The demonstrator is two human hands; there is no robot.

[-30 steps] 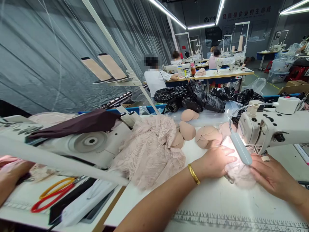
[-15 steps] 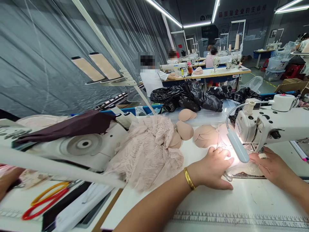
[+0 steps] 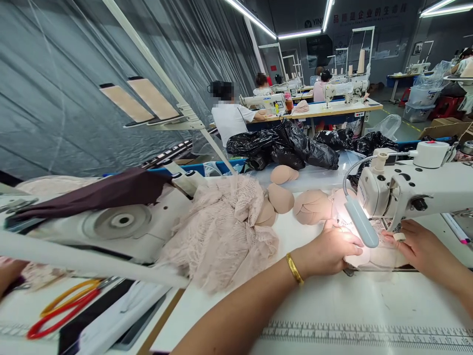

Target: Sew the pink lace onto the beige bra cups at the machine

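Note:
My left hand, with a gold bangle on its wrist, has its thumb and fingers closed on a pale pink cup-shaped fabric piece left of the presser foot. On the machine's other side, my right hand presses the edge of pale pink fabric between thumb and fingers; a light wrap circles one finger. The sewing machine stands over the fabric, and its grey lamp hides part of the work. Rounded beige cup pads lie just beyond my left hand.
Crumpled pale lace is heaped left of the pads. A ruler strip runs along the front of the table. Red-and-orange-handled scissors lie at lower left, near another person's hand. Black plastic bags sit behind the table.
My left hand has gone from spread over the fabric to closed on the cup piece, which now shows below the lamp. My right fingers have curled in closer to the presser foot.

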